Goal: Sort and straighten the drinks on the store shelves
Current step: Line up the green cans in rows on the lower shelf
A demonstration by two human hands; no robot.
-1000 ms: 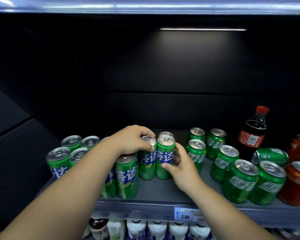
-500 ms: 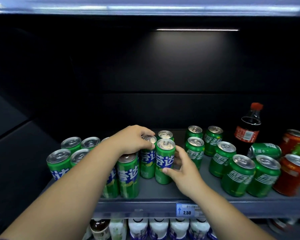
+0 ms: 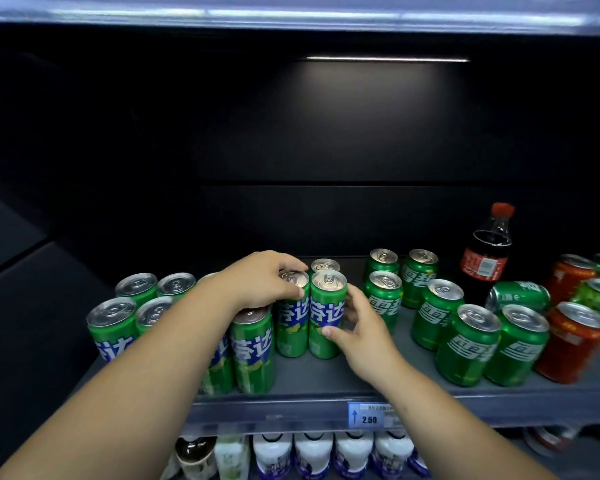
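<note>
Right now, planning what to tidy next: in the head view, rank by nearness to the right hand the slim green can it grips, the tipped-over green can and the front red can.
1. slim green can: gripped by the right hand, mid-shelf.
2. tipped-over green can: lying to the right, by the cola bottle.
3. front red can: far right, shelf front.
</note>
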